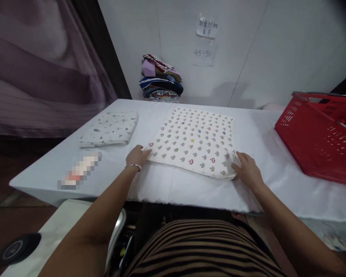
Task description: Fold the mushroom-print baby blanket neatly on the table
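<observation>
A white cloth with small grey and coloured mushroom prints (193, 142) lies folded flat on the white-covered table (167, 186). At its near left corner, my left hand (137, 156) pinches the edge between thumb and fingers. My right hand (248, 168) grips the near right corner, the thumb on the near side and the fingers by the right edge. The cloth's near edge bows slightly between the hands. Further left lies another folded white cloth with a sparse print (111, 129), touched by neither hand.
A red plastic basket (320, 142) stands at the table's right end. Against the wall at the back is a stack of folded fabrics (161, 80). A blurred-out item (80, 171) lies near the front left edge. A dark round object (19, 248) sits on a white surface below.
</observation>
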Action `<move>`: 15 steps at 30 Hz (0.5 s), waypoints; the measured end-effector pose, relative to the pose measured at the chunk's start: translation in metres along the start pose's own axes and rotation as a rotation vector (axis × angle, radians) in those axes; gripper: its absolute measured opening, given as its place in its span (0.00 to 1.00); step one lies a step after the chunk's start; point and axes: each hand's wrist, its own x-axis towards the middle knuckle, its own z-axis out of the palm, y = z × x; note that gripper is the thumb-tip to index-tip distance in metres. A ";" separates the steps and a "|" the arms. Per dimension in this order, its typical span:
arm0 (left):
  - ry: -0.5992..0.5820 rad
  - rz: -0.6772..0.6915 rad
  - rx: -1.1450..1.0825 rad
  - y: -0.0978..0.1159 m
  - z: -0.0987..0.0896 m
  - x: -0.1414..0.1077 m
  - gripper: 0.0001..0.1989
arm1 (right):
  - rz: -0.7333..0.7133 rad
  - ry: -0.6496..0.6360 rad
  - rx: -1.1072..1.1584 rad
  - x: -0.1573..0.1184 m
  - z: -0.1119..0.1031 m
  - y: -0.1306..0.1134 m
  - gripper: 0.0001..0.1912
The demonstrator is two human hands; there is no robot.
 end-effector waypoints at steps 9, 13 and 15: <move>0.041 1.033 -0.033 0.050 0.035 -0.076 0.11 | -0.615 -0.342 0.075 -0.021 0.026 -0.069 0.11; 0.032 1.025 -0.015 0.060 0.046 -0.070 0.09 | -0.601 -0.318 0.047 -0.017 0.032 -0.066 0.12; 0.037 1.025 -0.018 0.061 0.046 -0.065 0.09 | -0.552 -0.311 0.095 -0.017 0.030 -0.064 0.13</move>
